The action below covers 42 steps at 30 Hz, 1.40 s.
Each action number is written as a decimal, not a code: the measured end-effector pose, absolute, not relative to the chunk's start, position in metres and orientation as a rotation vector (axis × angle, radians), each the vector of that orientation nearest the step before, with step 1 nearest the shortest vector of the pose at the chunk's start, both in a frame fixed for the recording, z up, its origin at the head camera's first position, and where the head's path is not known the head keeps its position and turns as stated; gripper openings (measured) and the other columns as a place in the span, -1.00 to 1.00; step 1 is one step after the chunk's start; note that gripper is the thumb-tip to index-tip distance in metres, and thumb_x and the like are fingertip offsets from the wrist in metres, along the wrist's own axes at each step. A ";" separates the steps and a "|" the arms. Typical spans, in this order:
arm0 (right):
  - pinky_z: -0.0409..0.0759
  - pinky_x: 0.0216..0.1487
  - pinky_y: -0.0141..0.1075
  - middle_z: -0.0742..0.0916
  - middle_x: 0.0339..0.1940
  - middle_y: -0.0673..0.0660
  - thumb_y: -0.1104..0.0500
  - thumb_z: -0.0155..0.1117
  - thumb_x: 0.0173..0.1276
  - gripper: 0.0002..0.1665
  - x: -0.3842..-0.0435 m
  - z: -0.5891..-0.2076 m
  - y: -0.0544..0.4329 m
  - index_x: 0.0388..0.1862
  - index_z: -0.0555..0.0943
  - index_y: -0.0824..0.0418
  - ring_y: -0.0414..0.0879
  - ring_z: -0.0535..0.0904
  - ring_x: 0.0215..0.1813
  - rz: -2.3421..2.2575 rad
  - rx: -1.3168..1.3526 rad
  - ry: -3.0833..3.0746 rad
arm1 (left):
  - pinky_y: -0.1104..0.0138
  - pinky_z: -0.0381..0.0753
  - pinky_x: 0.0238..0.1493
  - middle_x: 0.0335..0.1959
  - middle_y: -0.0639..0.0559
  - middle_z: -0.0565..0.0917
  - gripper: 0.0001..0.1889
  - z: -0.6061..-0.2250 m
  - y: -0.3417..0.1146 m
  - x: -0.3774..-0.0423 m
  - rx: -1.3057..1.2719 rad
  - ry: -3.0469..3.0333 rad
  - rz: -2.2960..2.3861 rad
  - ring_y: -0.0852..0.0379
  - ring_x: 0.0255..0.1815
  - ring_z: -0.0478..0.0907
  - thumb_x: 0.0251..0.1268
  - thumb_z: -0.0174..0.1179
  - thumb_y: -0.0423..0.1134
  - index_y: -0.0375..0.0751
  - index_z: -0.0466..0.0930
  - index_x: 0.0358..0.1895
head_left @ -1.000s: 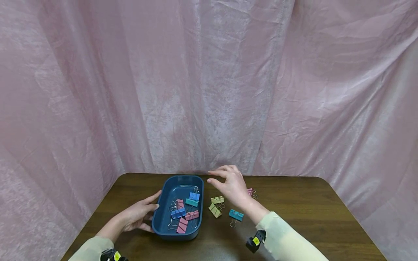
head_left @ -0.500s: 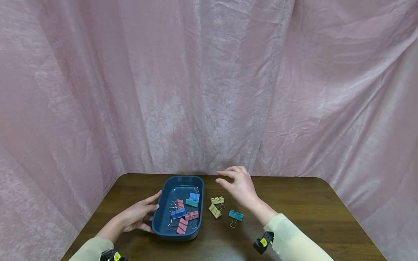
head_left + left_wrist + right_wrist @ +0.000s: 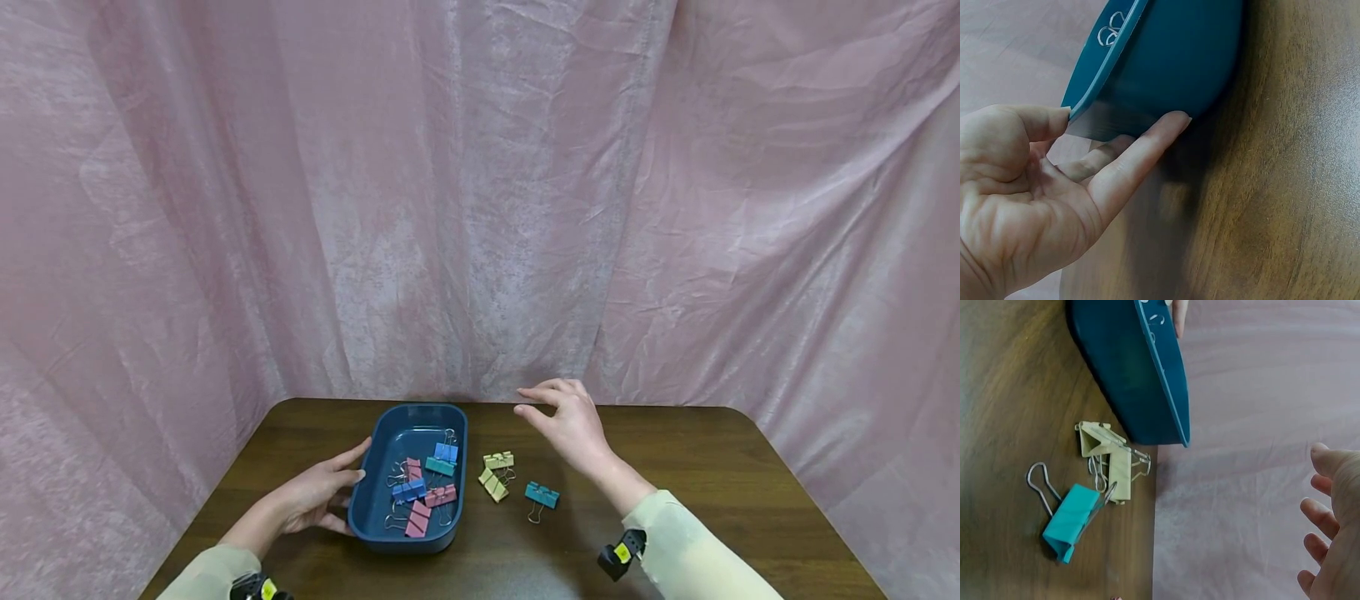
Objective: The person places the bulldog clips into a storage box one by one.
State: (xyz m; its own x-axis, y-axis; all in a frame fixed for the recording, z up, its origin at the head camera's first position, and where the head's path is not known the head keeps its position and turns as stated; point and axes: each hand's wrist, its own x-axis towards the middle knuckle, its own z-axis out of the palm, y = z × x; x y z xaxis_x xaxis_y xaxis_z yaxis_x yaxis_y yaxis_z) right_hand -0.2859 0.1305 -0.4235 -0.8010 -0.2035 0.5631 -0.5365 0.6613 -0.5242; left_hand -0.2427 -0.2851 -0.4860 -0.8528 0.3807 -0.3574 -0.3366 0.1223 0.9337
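Observation:
My left hand (image 3: 311, 496) rests against the left side of a blue plastic box (image 3: 375, 517), thumb at the rim and fairly straight fingers on the outer wall. Inside lie several binder clips, among them a blue clip (image 3: 408, 490), a green clip (image 3: 440, 466) and a pink clip (image 3: 418, 518). Above the table, right of the box, hovers my right hand (image 3: 573, 429), thumb and fingers apart and holding nothing. Nearer me lies a teal binder clip (image 3: 542, 495). Two yellow binder clips (image 3: 493, 484) lie between it and the box.
A brown wooden table (image 3: 712, 500) carries everything. Behind its far edge hangs a pink curtain (image 3: 480, 208). In the right wrist view a sliver of a pink thing (image 3: 1116, 598) shows at the bottom edge; the head view hides it behind the right hand or arm.
My right hand has moved rightward, away from the box, with thumb and fingers still apart. It now covers the pink clip seen one second ago. The left hand and box have stayed put.

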 end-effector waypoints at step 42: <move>0.45 0.12 0.05 0.79 -0.04 0.14 -0.01 0.48 0.32 -0.64 -0.303 -0.454 0.207 0.02 0.81 0.12 0.21 0.55 0.10 0.863 0.339 -2.524 | -0.25 0.67 -0.14 0.39 -0.55 0.33 -0.29 -0.487 -0.287 -0.245 0.041 1.870 1.775 -0.35 0.15 0.61 0.69 -0.11 -0.19 0.04 -0.26 0.70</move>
